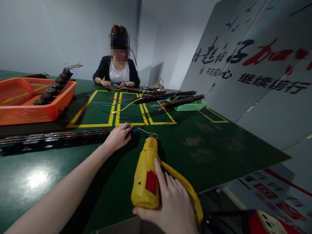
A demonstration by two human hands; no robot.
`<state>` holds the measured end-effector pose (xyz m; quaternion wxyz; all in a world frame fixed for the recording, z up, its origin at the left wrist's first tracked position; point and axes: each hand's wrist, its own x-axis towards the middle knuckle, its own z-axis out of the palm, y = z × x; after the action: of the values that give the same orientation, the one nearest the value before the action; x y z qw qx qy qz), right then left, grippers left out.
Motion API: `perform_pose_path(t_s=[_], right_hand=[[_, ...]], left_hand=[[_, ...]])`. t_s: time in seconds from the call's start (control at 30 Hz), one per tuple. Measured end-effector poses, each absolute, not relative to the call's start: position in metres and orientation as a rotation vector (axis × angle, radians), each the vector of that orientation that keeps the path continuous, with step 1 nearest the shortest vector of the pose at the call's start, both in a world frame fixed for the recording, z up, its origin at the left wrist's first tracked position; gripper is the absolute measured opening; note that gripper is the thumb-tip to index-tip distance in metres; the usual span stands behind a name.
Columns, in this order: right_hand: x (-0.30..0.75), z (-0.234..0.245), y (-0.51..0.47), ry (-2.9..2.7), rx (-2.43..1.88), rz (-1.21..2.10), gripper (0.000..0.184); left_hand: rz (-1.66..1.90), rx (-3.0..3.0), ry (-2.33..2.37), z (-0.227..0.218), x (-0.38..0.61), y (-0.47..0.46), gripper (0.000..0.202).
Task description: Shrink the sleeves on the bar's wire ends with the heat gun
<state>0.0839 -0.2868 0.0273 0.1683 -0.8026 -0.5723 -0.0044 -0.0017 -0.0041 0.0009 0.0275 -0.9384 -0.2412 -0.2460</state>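
Grasping a yellow heat gun (146,175), the right hand (175,198) has its grip closed on the tool, index finger stretched along the body beside a red label. The heat gun sits at the near side of the green bench (231,156), its dark nozzle (152,135) pointing away from the person, right by the tips of some colored wires (142,131); whether they touch cannot be told. Those wires come out of the right end of a long black strip (73,138) lying across the bench to the left, and the left hand (119,135) has its grip closed over that end. Behind the strip, at left, an orange basket (53,109) holds a tilted black assembly (52,89) with wires at its upper end. Farther back, more black strips (165,97) with loose wires lie over yellow marking lines (113,110), near a light green tray (191,106) that sits partly under one of them. Across the bench, a co-worker in a dark jacket (104,68) sits with both hands among thin wires.
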Motion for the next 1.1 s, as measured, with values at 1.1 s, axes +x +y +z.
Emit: perform_pose_path(t_s=[1.1], right_hand=[[0.081,0.037,-0.264,-1.79,-2.122,0.214,0.133]], left_hand=[[-0.757,-2.808,-0.876,0.003,-0.008,-0.009,0.041]])
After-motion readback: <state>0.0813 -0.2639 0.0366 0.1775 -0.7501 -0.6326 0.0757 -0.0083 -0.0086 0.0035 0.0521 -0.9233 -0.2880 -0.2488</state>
